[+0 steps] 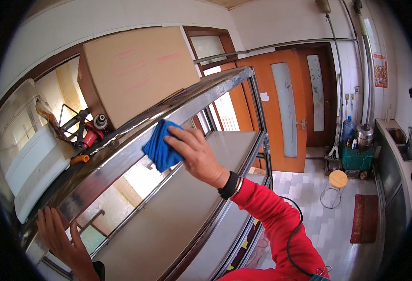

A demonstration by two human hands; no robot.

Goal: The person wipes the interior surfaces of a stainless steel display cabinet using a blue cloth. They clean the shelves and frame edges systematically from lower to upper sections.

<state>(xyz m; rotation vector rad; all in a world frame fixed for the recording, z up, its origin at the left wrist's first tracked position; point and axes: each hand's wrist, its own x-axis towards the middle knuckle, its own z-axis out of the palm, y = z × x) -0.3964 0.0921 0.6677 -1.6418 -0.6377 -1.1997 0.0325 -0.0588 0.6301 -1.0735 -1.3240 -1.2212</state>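
My right hand (195,151) grips a folded blue cloth (162,145) and presses it against the metal front rail (121,152) of a tall shelving rack. Lower left, my left hand (60,233) rests on the same rail near its other end, fingers extended and the thumb apart, with nothing in it. Behind the rail, a large cardboard box (139,70) sits on the top shelf. Below the rail is a grey middle shelf panel (170,210).
White plastic containers (37,158) and a red metal tool (91,135) share the top shelf. An orange wooden door (279,112) stands beyond the rack. On the tiled floor are a round stool (338,179) and a red mat (364,219). A black cable (290,232) hangs by my right sleeve.
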